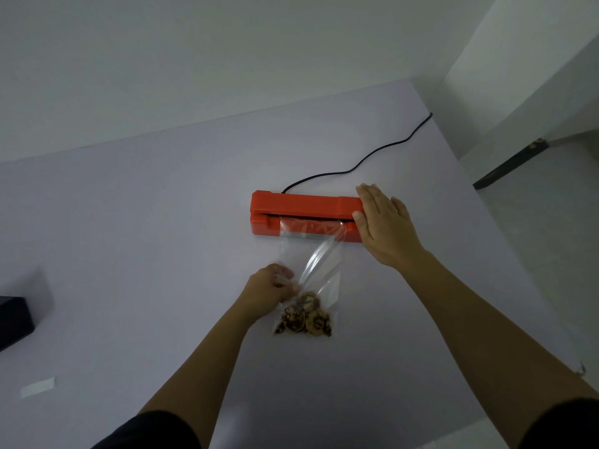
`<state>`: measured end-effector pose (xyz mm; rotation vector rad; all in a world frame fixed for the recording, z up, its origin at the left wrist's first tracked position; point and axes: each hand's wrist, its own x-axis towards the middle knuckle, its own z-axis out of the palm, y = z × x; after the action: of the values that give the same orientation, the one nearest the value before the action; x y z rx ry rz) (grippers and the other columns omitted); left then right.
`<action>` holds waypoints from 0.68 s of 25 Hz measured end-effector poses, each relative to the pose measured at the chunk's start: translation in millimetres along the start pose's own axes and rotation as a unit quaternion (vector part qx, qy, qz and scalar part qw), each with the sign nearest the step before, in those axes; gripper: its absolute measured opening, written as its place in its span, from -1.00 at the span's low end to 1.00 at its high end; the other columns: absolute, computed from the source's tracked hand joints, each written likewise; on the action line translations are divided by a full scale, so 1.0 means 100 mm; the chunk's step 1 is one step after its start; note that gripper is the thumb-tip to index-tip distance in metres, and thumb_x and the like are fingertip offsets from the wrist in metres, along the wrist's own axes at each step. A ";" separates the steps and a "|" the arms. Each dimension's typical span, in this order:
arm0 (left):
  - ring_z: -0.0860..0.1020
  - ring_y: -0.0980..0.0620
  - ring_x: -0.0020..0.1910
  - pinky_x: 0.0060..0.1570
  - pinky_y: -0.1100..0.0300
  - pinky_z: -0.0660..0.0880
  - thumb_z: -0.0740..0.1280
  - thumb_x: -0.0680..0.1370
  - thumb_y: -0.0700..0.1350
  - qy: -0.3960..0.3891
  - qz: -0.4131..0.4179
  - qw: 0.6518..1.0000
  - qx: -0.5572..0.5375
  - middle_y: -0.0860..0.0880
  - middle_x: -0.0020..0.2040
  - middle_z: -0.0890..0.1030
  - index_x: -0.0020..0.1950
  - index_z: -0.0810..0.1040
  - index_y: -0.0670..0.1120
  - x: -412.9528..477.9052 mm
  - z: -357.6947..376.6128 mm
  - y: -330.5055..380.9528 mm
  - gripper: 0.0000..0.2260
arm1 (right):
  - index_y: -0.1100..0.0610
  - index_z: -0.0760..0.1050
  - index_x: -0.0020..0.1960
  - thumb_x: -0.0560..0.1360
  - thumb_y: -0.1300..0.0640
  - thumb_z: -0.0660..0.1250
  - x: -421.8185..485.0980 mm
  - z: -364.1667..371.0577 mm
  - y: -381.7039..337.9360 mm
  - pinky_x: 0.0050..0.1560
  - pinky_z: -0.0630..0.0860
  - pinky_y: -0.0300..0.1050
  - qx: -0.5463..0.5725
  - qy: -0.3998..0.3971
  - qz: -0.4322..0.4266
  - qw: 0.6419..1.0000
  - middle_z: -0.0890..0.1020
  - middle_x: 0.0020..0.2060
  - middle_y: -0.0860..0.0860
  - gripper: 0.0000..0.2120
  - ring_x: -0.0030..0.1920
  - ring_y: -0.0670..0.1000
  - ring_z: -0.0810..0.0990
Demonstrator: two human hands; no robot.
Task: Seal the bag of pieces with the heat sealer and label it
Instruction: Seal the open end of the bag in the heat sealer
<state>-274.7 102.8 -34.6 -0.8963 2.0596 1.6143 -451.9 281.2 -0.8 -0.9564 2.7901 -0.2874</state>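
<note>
One cord, box (black), white label

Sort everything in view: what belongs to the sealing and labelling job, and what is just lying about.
Job: heat sealer, power cord, clear bag, brown pieces inside it, white slip (likely the label).
Lying about: black box at the table's left edge, dark board on the floor.

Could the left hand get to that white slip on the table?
Probably yes: only bare table lies between left hand and white slip, though it must release the bag first.
</note>
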 end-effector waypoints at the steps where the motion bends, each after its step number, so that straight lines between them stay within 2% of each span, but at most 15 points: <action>1: 0.62 -0.01 -0.16 -0.19 0.26 0.53 0.47 0.43 -0.15 0.001 -0.001 1.000 0.000 -0.06 -0.16 0.63 0.03 0.53 -0.10 0.00 -0.01 0.00 -0.78 | 0.17 0.09 0.49 0.51 -0.17 -0.28 0.00 0.00 -0.01 0.45 0.05 0.09 -0.003 -0.002 0.000 1.000 0.23 0.48 0.09 -0.32 0.50 0.06 0.13; 8: 0.62 0.01 -0.17 -0.21 0.27 0.49 0.44 0.43 -0.20 -0.011 -0.013 1.000 -0.019 -0.11 -0.10 0.64 0.09 0.52 -0.11 -0.02 -0.01 0.00 -0.74 | 0.14 -0.03 0.52 0.63 -0.05 -0.11 -0.01 -0.03 -0.06 0.48 -0.07 0.08 -0.027 -0.030 0.020 0.999 0.07 0.53 0.05 -0.48 0.53 0.02 -0.01; 12: 0.62 0.12 -0.31 -0.29 0.32 0.49 0.42 0.45 -0.22 -0.012 -0.011 0.998 -0.054 -0.03 -0.24 0.63 0.08 0.52 -0.13 -0.08 0.00 0.01 -0.77 | 0.12 -0.10 0.53 0.63 -0.04 -0.13 -0.01 -0.03 -0.06 0.48 -0.12 0.07 -0.035 -0.049 0.025 0.998 -0.02 0.54 0.02 -0.48 0.53 0.00 -0.07; 17: 0.63 0.03 -0.28 -0.18 0.12 0.56 0.44 0.43 -0.21 -0.021 -0.003 0.997 -0.074 -0.09 -0.26 0.59 0.11 0.52 -0.13 -0.09 0.00 -0.03 -0.72 | 0.12 -0.09 0.53 0.63 -0.03 -0.11 -0.02 -0.01 -0.05 0.48 -0.10 0.07 -0.026 -0.046 0.022 0.998 -0.01 0.54 0.02 -0.49 0.53 0.00 -0.05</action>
<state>-266.7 104.4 -30.8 -0.9091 1.9270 1.7865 -447.9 278.7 1.2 -0.8945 2.7421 -0.1622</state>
